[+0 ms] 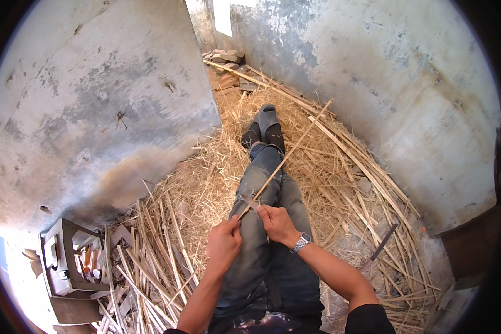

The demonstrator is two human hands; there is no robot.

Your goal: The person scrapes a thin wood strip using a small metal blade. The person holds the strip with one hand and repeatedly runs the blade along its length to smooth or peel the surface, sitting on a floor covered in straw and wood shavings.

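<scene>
left hand (pixel 224 240) clamped on near end of long thin pale bamboo strip (pixel 286 155) | right hand (pixel 275 221) pinching it just ahead, steadying | strip slants over jeans-clad legs (pixel 264 183) above straw-strewn floor (pixel 339 183)

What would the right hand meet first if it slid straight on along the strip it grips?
Judging loosely, the right hand points up along the thin cane strip. It would first pass over the jeans-clad knees, then reach the grey shoes. Depth is unclear.
</scene>
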